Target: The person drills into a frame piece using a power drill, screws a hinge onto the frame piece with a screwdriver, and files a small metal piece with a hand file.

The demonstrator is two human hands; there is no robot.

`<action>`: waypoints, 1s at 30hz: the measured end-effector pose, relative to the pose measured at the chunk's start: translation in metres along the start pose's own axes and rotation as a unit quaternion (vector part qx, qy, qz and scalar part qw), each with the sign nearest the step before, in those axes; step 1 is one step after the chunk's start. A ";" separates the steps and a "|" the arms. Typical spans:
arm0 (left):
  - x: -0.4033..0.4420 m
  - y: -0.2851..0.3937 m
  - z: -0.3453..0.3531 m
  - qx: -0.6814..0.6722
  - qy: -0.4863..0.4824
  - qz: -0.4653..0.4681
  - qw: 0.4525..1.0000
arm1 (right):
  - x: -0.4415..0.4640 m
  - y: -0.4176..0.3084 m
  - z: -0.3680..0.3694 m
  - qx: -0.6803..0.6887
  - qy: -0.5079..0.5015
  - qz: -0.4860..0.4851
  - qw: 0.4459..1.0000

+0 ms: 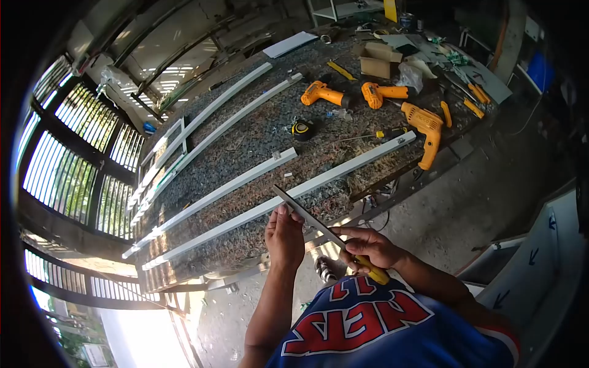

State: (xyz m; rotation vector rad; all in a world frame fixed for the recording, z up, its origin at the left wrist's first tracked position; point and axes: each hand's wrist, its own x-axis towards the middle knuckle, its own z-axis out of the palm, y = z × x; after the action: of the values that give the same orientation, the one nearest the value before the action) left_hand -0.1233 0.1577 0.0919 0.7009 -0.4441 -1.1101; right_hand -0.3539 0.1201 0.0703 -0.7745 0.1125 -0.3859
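Observation:
My right hand [371,248] is closed round the yellow handle of a file-like tool [314,221], whose long grey blade points up and left. The fingers of my left hand [286,230] are pinched near the blade's far end; a small light piece seems to sit between them, too small to make out. Both hands are in front of the table's near edge. Just beyond them a long white metal bar [331,175] lies across the table, with a shorter white bar [233,184] behind it.
On the table [245,147] are two orange cordless drills [322,94] [380,94], a larger orange drill [423,129], a tape measure [302,129], a screwdriver [392,133] and a cardboard box [377,59]. Two more white bars [215,107] [239,116] lie farther back.

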 end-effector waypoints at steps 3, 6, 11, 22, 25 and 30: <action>0.004 -0.014 0.010 0.035 -0.030 -0.041 0.998 | -0.018 -0.003 -0.004 0.020 0.029 -0.011 0.999; 0.004 -0.031 0.017 0.055 -0.056 -0.089 0.993 | -0.030 0.000 -0.006 0.017 0.067 -0.013 0.998; 0.005 -0.043 0.026 0.031 -0.023 -0.129 0.991 | -0.036 0.004 -0.016 0.006 0.058 -0.031 0.998; 0.014 -0.023 0.043 0.063 -0.002 -0.079 0.995 | -0.025 -0.006 -0.007 -0.003 0.069 -0.010 0.998; 0.018 -0.018 0.023 0.050 -0.053 -0.115 0.991 | -0.025 -0.011 -0.005 0.013 0.063 0.002 0.998; 0.024 0.001 0.027 0.033 -0.052 -0.055 0.997 | -0.002 -0.015 -0.002 -0.001 0.025 0.004 1.000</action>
State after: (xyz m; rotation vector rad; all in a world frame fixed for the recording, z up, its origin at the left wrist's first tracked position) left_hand -0.1308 0.1282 0.1115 0.7345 -0.5370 -1.2440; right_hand -0.3609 0.1098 0.0796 -0.7659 0.1624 -0.3979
